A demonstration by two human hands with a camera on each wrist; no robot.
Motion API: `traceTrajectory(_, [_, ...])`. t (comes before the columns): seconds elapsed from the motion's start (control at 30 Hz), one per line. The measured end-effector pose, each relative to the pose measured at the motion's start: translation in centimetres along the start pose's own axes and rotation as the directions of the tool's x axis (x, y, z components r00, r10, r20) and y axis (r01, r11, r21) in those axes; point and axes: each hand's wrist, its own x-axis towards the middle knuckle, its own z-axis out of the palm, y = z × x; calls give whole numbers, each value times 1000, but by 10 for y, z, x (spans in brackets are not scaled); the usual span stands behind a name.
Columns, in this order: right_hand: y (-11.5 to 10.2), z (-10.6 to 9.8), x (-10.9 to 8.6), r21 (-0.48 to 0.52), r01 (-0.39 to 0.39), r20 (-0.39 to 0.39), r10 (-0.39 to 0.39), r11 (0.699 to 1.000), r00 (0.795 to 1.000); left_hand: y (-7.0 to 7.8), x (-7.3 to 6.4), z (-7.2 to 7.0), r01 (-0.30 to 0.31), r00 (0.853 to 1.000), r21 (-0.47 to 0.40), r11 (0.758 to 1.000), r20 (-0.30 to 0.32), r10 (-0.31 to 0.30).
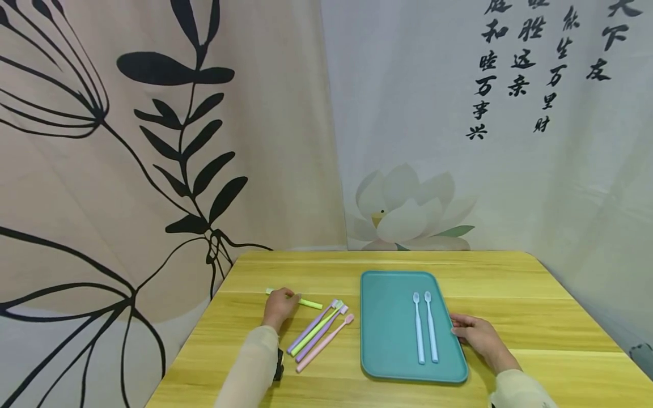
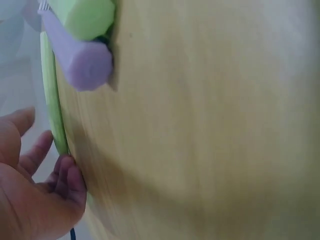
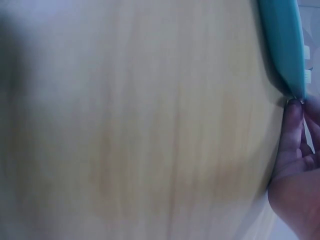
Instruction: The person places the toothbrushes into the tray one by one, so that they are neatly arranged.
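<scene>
In the head view my left hand reaches over a light green toothbrush lying at the back left. The left wrist view shows fingertips right at that brush's handle, with one upper digit held apart from it. On the other side, my right hand grips the right rim of a teal tray. In the right wrist view, digits of that hand meet at the tray's edge. Two light blue toothbrushes lie side by side on the tray's right half, heads toward the back.
Between left hand and tray lies a slanted group of toothbrushes: purple ones, a green one and a pink one. All rest on a yellow wooden table. Behind it hangs a printed cloth.
</scene>
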Motion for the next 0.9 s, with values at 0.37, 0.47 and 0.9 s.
traceTrajectory(0.37, [0, 2, -1, 4, -6, 6, 6, 1000, 1000, -15, 5, -10, 49, 998, -44, 998, -27, -50])
traceTrajectory(0.47, [1, 2, -1, 8, 3, 7, -3, 1000, 1000, -18, 6, -12, 47, 999, -64, 997, -20, -48])
traceTrajectory(0.9, [3, 0, 1, -1, -6, -3, 6, 1000, 1000, -19, 2, -18, 91, 994, 36, 995, -58, -89])
